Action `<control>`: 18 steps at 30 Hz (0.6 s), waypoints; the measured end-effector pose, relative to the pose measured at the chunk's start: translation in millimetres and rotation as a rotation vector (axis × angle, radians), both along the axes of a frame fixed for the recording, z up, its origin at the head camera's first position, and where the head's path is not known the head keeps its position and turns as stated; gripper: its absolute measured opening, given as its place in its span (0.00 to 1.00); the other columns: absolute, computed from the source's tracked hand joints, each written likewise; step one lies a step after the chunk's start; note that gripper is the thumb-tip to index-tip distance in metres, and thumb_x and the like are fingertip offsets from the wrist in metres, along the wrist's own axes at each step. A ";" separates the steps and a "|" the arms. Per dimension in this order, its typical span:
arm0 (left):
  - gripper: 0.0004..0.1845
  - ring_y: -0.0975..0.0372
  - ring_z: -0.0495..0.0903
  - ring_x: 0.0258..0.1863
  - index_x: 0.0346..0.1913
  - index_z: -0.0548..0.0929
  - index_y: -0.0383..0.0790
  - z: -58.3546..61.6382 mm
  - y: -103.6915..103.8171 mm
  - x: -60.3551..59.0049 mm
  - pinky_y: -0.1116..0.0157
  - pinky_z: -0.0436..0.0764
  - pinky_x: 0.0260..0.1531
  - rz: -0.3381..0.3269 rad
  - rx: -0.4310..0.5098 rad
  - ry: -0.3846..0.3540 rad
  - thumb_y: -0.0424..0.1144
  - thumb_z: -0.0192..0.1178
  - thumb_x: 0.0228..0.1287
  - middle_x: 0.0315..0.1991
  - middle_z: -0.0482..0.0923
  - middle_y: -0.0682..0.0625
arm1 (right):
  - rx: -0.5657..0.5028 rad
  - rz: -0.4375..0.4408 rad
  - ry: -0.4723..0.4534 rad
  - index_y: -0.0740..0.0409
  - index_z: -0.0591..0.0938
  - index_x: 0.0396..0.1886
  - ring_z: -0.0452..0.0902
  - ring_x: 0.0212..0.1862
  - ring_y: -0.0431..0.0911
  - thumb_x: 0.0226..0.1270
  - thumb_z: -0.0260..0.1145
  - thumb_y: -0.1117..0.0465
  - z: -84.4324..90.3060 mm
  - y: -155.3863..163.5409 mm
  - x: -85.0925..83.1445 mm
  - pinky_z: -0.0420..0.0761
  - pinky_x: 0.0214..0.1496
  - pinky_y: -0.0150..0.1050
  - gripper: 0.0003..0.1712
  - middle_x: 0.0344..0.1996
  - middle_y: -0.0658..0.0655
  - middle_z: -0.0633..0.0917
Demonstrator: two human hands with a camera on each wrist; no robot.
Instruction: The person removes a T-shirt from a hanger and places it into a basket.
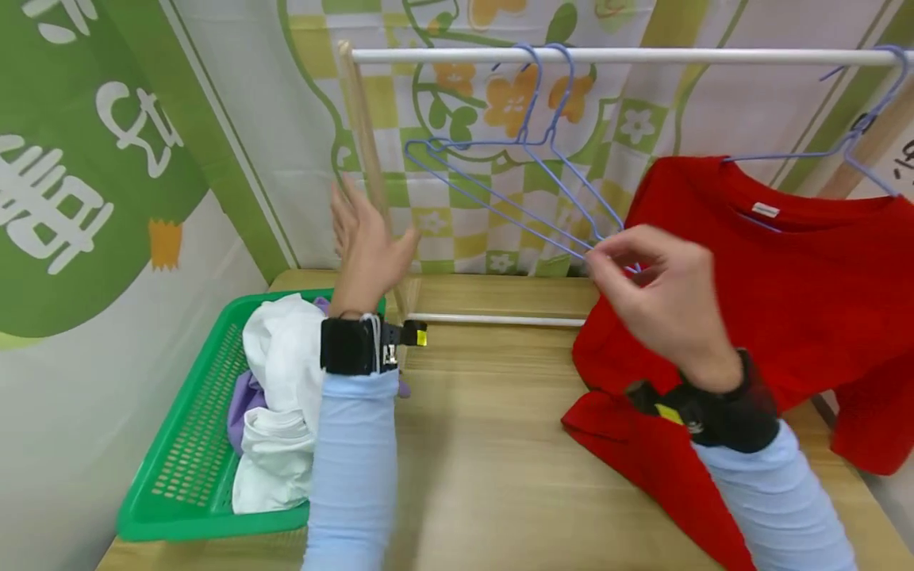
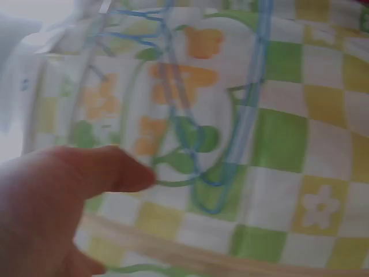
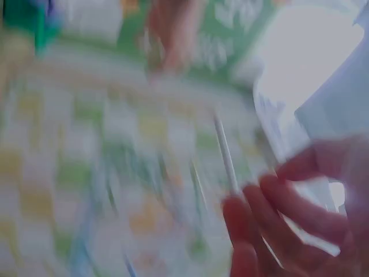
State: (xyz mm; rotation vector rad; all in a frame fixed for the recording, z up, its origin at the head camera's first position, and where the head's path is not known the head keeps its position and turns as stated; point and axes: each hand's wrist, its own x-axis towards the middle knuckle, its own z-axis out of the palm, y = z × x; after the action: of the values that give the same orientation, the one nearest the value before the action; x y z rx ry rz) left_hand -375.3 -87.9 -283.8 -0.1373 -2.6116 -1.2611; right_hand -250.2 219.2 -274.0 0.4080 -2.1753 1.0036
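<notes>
My left hand (image 1: 371, 246) is raised beside the rack's wooden upright (image 1: 366, 127), fingers extended and thumb apart, holding nothing. In the left wrist view its thumb (image 2: 109, 170) shows before two bare blue hangers. These wire hangers (image 1: 485, 144) hang side by side from the white rail (image 1: 443, 55). My right hand (image 1: 664, 285) is in the air in front of the red shirt (image 1: 793, 277), its fingers loosely curled. It overlaps the hangers' right ends in the head view, while the blurred right wrist view shows its fingers (image 3: 277, 208) with no hanger between them. The shirt is on another blue hanger (image 1: 785, 156).
A green basket (image 1: 153, 468) with white cloth (image 1: 286, 357) and purple cloth (image 1: 246, 400) stands on the left of the wooden table (image 1: 485, 460). A lower white bar (image 1: 493, 319) runs across the rack's base. Patterned curtain (image 1: 400, 79) hangs behind; the shirt's sleeve (image 1: 657, 452) trails over the table.
</notes>
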 end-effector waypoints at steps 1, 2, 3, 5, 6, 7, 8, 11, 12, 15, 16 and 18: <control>0.59 0.41 0.35 0.86 0.85 0.25 0.42 0.0 3.1 -12.2 0.36 0.43 0.82 0.017 0.030 -0.003 0.47 0.62 0.72 0.86 0.25 0.37 | -0.035 -0.119 0.043 0.58 0.92 0.40 0.81 0.35 0.29 0.71 0.70 0.60 8.6 16.8 -2.0 0.78 0.41 0.21 0.08 0.33 0.39 0.88; 0.59 0.41 0.40 0.86 0.85 0.26 0.43 -0.7 5.3 -24.5 0.38 0.47 0.83 0.037 0.065 -0.001 0.48 0.62 0.72 0.87 0.29 0.38 | -0.057 -0.254 0.060 0.57 0.92 0.43 0.79 0.37 0.26 0.72 0.68 0.57 17.6 32.9 -5.3 0.76 0.45 0.21 0.11 0.36 0.39 0.89; 0.58 0.43 0.45 0.86 0.85 0.28 0.44 -2.5 6.9 -36.6 0.40 0.51 0.83 0.057 0.105 0.004 0.49 0.61 0.73 0.87 0.34 0.39 | -0.077 -0.391 0.056 0.55 0.92 0.47 0.77 0.40 0.24 0.73 0.65 0.53 26.7 48.8 -9.8 0.74 0.50 0.22 0.15 0.40 0.40 0.89; 0.53 0.45 0.56 0.83 0.86 0.35 0.44 -9.4 9.2 -60.1 0.47 0.58 0.82 0.090 0.177 0.047 0.49 0.61 0.75 0.86 0.45 0.39 | -0.084 -0.626 0.010 0.53 0.87 0.59 0.74 0.51 0.26 0.75 0.61 0.48 41.7 80.7 -21.4 0.70 0.61 0.29 0.22 0.54 0.46 0.88; 0.49 0.47 0.61 0.81 0.86 0.38 0.45 -13.5 10.2 -70.3 0.50 0.62 0.81 0.108 0.206 0.064 0.49 0.59 0.77 0.84 0.52 0.40 | -0.083 -0.715 -0.025 0.52 0.83 0.65 0.72 0.58 0.29 0.76 0.58 0.46 47.7 96.4 -28.0 0.68 0.67 0.33 0.26 0.61 0.50 0.85; 0.43 0.48 0.66 0.77 0.85 0.43 0.43 -18.1 10.7 -79.4 0.53 0.67 0.78 0.108 0.237 0.094 0.48 0.56 0.79 0.81 0.59 0.38 | -0.075 -0.794 -0.072 0.50 0.77 0.71 0.69 0.64 0.32 0.78 0.54 0.45 52.2 111.2 -34.5 0.64 0.73 0.37 0.28 0.68 0.53 0.79; 0.37 0.49 0.71 0.74 0.83 0.49 0.42 -22.7 11.5 -87.6 0.57 0.70 0.75 0.104 0.281 0.128 0.46 0.53 0.82 0.76 0.67 0.38 | -0.066 -0.855 -0.123 0.48 0.71 0.76 0.65 0.70 0.37 0.80 0.51 0.44 55.4 124.9 -40.8 0.60 0.78 0.42 0.31 0.74 0.55 0.73; 0.22 0.54 0.80 0.54 0.74 0.64 0.35 -34.7 14.0 -103.0 0.63 0.77 0.57 0.058 0.411 0.229 0.41 0.44 0.86 0.53 0.80 0.39 | -0.060 -0.918 -0.260 0.49 0.60 0.82 0.54 0.82 0.53 0.81 0.43 0.43 58.4 159.9 -58.1 0.50 0.84 0.53 0.35 0.80 0.59 0.65; 0.19 0.57 0.79 0.47 0.70 0.67 0.34 -37.6 14.7 -105.8 0.65 0.76 0.51 0.041 0.453 0.257 0.40 0.41 0.87 0.45 0.78 0.43 | -0.054 -0.917 -0.313 0.50 0.58 0.82 0.54 0.83 0.55 0.82 0.42 0.42 57.7 168.5 -62.1 0.49 0.85 0.56 0.36 0.81 0.60 0.65; 0.16 0.64 0.70 0.36 0.62 0.71 0.32 -43.9 17.2 -109.0 0.69 0.70 0.41 0.007 0.522 0.310 0.40 0.40 0.87 0.35 0.68 0.53 | -0.019 -0.883 -0.423 0.56 0.57 0.83 0.58 0.81 0.63 0.82 0.40 0.40 53.0 184.6 -69.7 0.51 0.82 0.64 0.39 0.78 0.66 0.70; 0.15 0.66 0.67 0.34 0.61 0.71 0.33 -45.7 18.0 -108.9 0.69 0.68 0.39 0.008 0.521 0.316 0.40 0.40 0.87 0.35 0.65 0.55 | -0.013 -0.874 -0.432 0.58 0.59 0.82 0.60 0.80 0.64 0.82 0.40 0.40 51.6 187.4 -70.8 0.51 0.81 0.65 0.39 0.77 0.67 0.72; 0.14 0.67 0.65 0.34 0.59 0.70 0.33 -49.0 19.8 -108.0 0.69 0.66 0.39 0.014 0.502 0.320 0.40 0.40 0.87 0.35 0.63 0.56 | -0.013 -0.883 -0.420 0.59 0.64 0.81 0.63 0.79 0.63 0.83 0.41 0.39 50.6 189.9 -70.1 0.54 0.80 0.64 0.39 0.74 0.66 0.75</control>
State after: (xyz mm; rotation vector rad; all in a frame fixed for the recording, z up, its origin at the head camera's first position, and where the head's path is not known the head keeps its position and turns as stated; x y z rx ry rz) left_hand -483.4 -68.1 -332.8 -0.2080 -1.9647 -1.6854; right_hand -320.3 409.1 -223.4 -0.7873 -2.3198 0.6129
